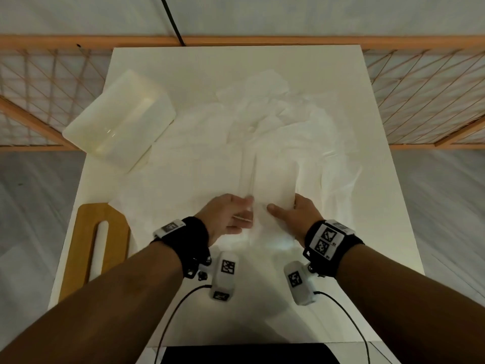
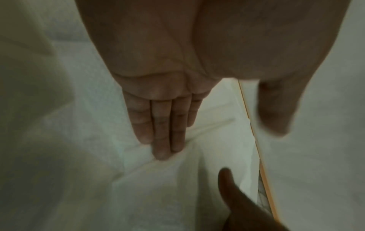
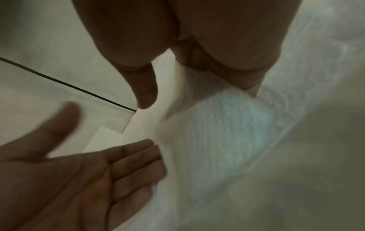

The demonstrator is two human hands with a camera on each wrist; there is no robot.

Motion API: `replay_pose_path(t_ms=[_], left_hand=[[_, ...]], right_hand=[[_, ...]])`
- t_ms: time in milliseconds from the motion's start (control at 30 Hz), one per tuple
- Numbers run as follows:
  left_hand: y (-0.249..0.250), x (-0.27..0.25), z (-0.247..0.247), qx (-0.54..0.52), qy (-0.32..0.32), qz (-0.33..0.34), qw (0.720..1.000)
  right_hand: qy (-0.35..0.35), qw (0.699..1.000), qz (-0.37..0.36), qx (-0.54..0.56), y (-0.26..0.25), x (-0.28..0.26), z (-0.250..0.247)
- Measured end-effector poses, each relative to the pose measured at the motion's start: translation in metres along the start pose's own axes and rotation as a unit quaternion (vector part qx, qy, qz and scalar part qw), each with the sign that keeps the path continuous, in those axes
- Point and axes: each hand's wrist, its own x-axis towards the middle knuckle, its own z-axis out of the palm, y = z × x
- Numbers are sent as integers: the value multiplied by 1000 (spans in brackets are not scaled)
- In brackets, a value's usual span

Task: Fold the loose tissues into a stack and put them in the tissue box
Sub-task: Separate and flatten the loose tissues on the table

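L to R: 1 wooden lid (image 1: pixel 94 248) w/ slot at worktop (image 1: pixel 380 232) near-left edge; 1 translucent tissue box (image 1: pixel 119 120) far-left, overhanging the edge. 1 folded tissue (image 1: pixel 273 179) mid-worktop, on a spread of loose tissues (image 1: pixel 301 122), count can't tell. 2 hands: left hand (image 1: pixel 227 215) flat, fingers straight on the tissue's near-left corner; right hand (image 1: pixel 296 216) pinches near-right corner, thumb on top. Bare worktop only along far edge & near the body.
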Motion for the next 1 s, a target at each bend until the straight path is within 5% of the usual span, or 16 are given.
replay_pose_path(t_ms=[200, 467, 700, 1000], left_hand=[[-5, 13, 13, 163, 127, 52, 977], [5, 6, 19, 33, 43, 28, 998], [-6, 3, 21, -41, 100, 1, 994], [-4, 2, 22, -42, 128, 12, 991]], right_hand=[[35, 999, 20, -1, 1, -1, -1], [10, 991, 57, 122, -1, -8, -2], [38, 989, 108, 97, 5, -13, 11], [97, 992, 76, 38, 13, -7, 7]])
